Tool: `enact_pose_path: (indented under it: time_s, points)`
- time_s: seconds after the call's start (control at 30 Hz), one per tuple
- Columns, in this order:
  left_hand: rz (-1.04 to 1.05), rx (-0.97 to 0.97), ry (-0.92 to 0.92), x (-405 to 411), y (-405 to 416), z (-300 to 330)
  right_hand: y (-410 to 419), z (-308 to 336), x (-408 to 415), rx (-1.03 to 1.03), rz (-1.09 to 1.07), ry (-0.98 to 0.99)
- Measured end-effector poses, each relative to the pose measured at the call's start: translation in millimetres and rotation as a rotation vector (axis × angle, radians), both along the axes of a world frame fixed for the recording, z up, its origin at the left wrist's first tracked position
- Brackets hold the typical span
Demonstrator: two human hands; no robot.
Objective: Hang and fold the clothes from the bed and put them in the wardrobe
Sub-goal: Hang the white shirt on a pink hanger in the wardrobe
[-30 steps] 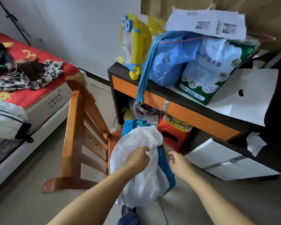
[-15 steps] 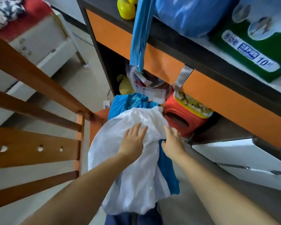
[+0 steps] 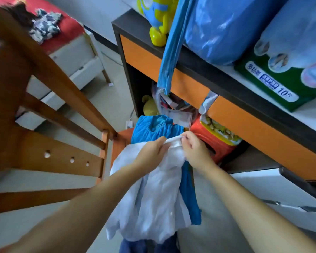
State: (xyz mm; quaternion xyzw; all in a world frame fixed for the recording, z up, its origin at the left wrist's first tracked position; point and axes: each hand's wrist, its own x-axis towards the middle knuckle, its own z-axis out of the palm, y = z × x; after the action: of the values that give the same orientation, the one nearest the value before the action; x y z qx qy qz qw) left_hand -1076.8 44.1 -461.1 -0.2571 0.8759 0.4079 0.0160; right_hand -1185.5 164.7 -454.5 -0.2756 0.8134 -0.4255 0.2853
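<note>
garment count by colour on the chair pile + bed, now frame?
White: 1, the white garment pinched at its top edge by left hand and right hand
Blue: 1, the blue garment under it
Dark blue: 1, fabric at the bottom edge
Patterned: 1, on the bed
Total: 4

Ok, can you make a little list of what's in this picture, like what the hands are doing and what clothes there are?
left hand: grips the top edge of the white garment
right hand: pinches the same edge, close beside the left
white garment: hangs down over the blue garment
blue garment: draped on the wooden chair
behind: red plastic stool under the orange-fronted desk
on desk: yellow fan, blue plastic bag
bed: red cover, patterned clothes lying on it
</note>
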Motion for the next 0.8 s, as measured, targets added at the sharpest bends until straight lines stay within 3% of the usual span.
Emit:
enact_pose_path:
  time_s: [0.13, 0.27, 0.43, 0.6, 0.7, 0.8]
  points:
    - [0.199, 0.067, 0.095, 23, -8, 125, -20, 122, -1, -0.131, 0.058, -0.218]
    - [0.445, 0.193, 0.298, 64, -11, 241, -22, 244, 3, -0.226, 0.356, -0.392]
    - [0.636, 0.144, 0.540, 124, 4, 343, -29, 337, 33, 0.035, 0.849, -0.245]
    - [0.771, 0.169, 0.684, 202, -1, 414, -54, 389, 97, -0.084, 0.900, -0.225]
    - [0.812, 0.212, 0.670, 272, -1, 446, -71, 414, 152, -0.189, 0.866, -0.235]
    - [0.843, 0.084, 0.476, 353, 9, 455, -83, 450, 223, -0.264, 0.891, -0.227]
